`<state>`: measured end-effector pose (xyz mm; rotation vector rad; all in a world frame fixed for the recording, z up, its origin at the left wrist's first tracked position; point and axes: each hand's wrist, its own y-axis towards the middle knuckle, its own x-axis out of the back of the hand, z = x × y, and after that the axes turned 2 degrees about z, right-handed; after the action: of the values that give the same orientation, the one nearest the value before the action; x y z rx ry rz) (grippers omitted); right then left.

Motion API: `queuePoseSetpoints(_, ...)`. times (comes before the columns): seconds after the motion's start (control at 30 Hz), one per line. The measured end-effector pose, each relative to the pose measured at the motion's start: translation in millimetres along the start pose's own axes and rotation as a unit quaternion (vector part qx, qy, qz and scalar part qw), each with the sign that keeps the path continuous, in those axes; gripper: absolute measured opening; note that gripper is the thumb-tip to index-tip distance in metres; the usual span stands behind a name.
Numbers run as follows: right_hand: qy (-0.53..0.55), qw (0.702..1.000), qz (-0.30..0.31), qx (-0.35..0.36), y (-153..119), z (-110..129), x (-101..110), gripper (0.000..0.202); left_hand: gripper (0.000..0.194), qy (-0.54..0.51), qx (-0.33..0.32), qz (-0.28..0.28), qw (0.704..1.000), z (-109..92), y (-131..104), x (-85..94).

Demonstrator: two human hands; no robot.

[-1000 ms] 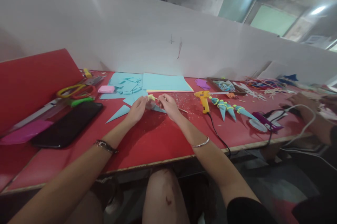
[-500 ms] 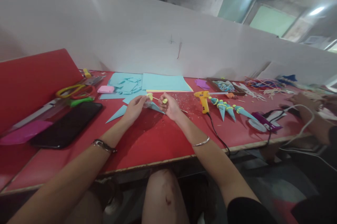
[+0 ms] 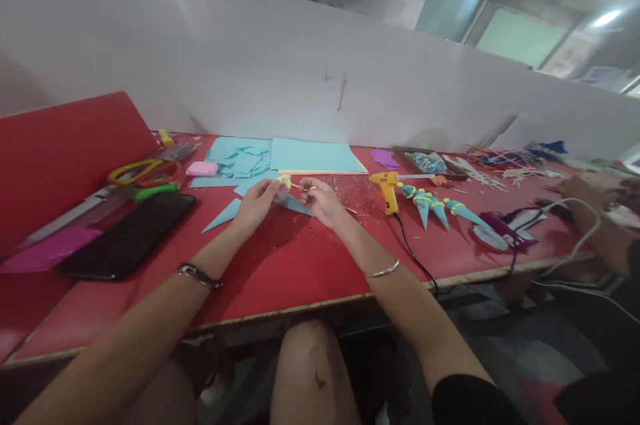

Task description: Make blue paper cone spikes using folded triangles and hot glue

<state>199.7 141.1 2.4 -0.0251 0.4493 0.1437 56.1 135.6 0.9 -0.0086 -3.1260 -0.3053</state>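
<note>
My left hand pinches a small clear container, with a soft yellow lump like modelling clay at its top. Closed round a thin stick is my right hand, just to the right of it. The stick's far end reaches the yellow lump. Below and between the hands, a blue paper cone lies on the red table. Another blue cone lies left of my left hand. Fingers partly hide the container.
Right of my hands stand a yellow glue gun with a black cord and blue cones trimmed in yellow. Blue paper lies at the back. Scissors and a black phone are left. A co-worker's arm is far right.
My right hand has moved slightly left and turned, bringing the stick closer to the yellow lump. The yellow bit seen in its fingers is now mostly hidden. My left hand stays nearly still.
</note>
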Motion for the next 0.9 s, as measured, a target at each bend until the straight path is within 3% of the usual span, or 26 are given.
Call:
queuePoseSetpoints(0.13,-0.061,0.997,-0.035,0.033,1.3,-2.4,1.9,0.022,0.03,-0.036,-0.036,0.025,0.998,-4.8,-3.7,-0.7)
queuePoseSetpoints(0.27,-0.061,0.998,0.011,0.02,0.0,-1.9,-1.3,0.022,0.026,-0.079,-0.029,0.064,0.994,-6.2,-4.1,0.8)
queuePoseSetpoints(0.37,-0.051,0.998,0.03,0.015,-1.2,-2.2,-3.8,0.007,0.024,-0.106,-0.033,0.085,0.99,-2.3,-1.0,3.1)
queuePoseSetpoints(0.5,-0.081,0.996,0.027,0.0,-1.2,-6.8,-3.1,0.033,0.016,-0.116,-0.069,0.087,0.987,1.8,2.2,4.3)
queuePoseSetpoints(0.6,-0.125,0.991,0.037,-0.01,-1.7,-9.2,-1.9,0.042,0.017,-0.125,-0.05,0.106,0.985,1.3,1.6,3.6)
queuePoseSetpoints(0.73,-0.102,0.993,0.065,-0.01,-4.9,-6.9,-1.6,0.039,0.027,-0.141,-0.018,0.126,0.982,-2.2,-1.7,2.3)
queuePoseSetpoints(0.9,-0.112,0.987,0.101,-0.047,-7.5,-5.2,-0.5,0.034,0.024,-0.148,-0.01,0.101,0.984,-8.6,-4.9,-0.2)
